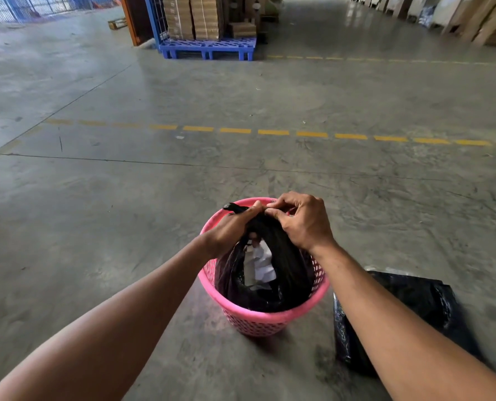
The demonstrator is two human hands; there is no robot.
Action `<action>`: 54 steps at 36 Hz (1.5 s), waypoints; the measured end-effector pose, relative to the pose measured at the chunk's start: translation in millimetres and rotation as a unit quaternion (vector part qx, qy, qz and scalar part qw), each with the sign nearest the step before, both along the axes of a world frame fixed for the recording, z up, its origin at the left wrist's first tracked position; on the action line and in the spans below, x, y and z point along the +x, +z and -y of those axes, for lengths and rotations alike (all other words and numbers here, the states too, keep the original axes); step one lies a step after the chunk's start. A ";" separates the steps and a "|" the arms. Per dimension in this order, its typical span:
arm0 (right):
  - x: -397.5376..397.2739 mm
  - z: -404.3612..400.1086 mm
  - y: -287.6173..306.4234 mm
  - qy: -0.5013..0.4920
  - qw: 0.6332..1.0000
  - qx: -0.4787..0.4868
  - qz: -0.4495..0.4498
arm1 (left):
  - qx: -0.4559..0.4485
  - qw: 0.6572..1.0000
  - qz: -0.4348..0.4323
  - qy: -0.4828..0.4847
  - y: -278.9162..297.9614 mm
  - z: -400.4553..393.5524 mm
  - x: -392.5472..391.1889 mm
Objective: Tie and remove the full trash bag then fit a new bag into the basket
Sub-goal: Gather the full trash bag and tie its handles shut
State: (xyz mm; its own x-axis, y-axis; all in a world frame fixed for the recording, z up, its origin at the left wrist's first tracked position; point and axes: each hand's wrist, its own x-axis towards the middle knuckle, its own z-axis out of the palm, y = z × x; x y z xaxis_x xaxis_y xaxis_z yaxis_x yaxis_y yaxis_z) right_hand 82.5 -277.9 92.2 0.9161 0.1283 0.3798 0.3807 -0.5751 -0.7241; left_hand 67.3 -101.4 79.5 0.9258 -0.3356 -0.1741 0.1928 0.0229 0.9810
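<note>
Plastic film is what we are working with, thin, soft and a little slick, so we expect it to bunch easily and to slide through a loose grip. Our left hand is closed around one gathered strand of the full trash bag, whose short black tail pokes out past the knuckles, and our right hand pinches the other strand at the fingertips just beside it, over the far rim. The bag sits inside the pink basket on the concrete floor, with its mouth not yet knotted; white paper shows through the gap. We judge the load to be light, so the twisted neck is the place to hold, tight and close to the crossing. A flat black new bag lies on the floor just right of the basket, partly covered by our right forearm. How far the strands are crossed is hidden under the fingers, and we cannot see how deep the contents go.
</note>
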 end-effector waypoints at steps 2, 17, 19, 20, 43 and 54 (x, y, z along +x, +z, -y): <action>0.0 1.4 0.0 0.004 1.000 0.001 -0.013 | 0.033 0.999 0.002 0.004 -0.2 -3.6 3.6; 3.6 -11.5 -5.3 0.022 0.994 -0.096 -0.054 | -0.135 0.967 -0.178 -0.126 -6.3 -25.1 6.1; 0.8 -11.2 -4.9 0.033 0.992 -0.119 -0.026 | -0.172 0.955 -0.207 -0.127 -10.0 -29.8 5.9; -0.9 -11.2 -4.0 0.035 0.991 -0.125 -0.014 | -0.185 0.952 -0.216 -0.115 -10.5 -30.7 5.5; -50.0 -22.2 -37.7 -0.059 0.998 0.012 0.029 | 0.409 0.870 0.264 -0.073 -3.1 -21.0 -3.9; -3.3 -24.6 -25.7 0.079 0.920 0.140 -0.357 | 0.516 0.673 0.518 -0.112 -32.6 -36.3 -30.6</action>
State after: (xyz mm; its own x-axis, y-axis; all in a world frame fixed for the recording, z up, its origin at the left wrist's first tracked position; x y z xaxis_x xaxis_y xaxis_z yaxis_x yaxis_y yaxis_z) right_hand 79.2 -253.3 66.5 0.9229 0.2704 -0.2742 -0.1874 -0.3066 -0.9332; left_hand 36.7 -65.1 46.9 0.6764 -0.6823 0.2775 -0.7216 -0.6894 0.0637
